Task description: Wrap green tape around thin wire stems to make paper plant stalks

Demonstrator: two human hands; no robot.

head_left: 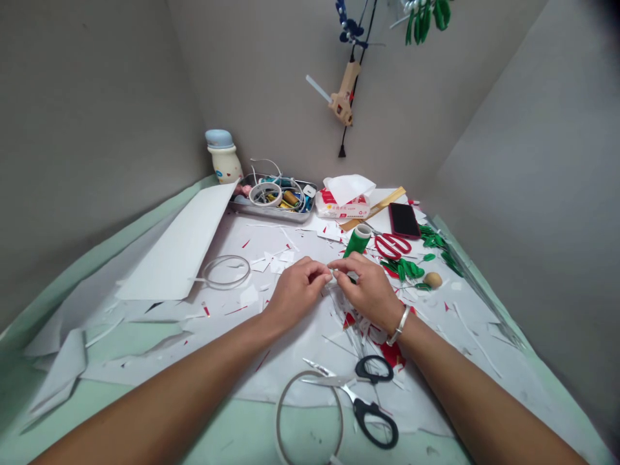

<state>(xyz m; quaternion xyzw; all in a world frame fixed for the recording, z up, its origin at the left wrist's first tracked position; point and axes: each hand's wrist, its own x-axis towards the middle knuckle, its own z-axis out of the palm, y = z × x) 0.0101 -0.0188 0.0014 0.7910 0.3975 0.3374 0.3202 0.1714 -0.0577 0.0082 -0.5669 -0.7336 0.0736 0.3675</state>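
Observation:
My left hand (296, 292) and my right hand (368, 289) meet over the white paper sheets (300, 349) in the middle of the table. Both pinch a small white piece (331, 278) between thumb and fingertips; it is too small to name. A silver bracelet sits on my right wrist. Just behind my right hand stands a green roll (357, 241). Paper scraps, white and red, lie all around the hands.
Black-handled scissors (365, 397) and a hoop (310, 416) lie near me. Red-handled scissors (392, 246), green leaf cut-outs (409, 268), a phone (403, 219), a tissue pack (341, 205), a metal tray (271, 208) and a jar (224, 157) stand farther back. A glue gun (343, 100) hangs on the wall.

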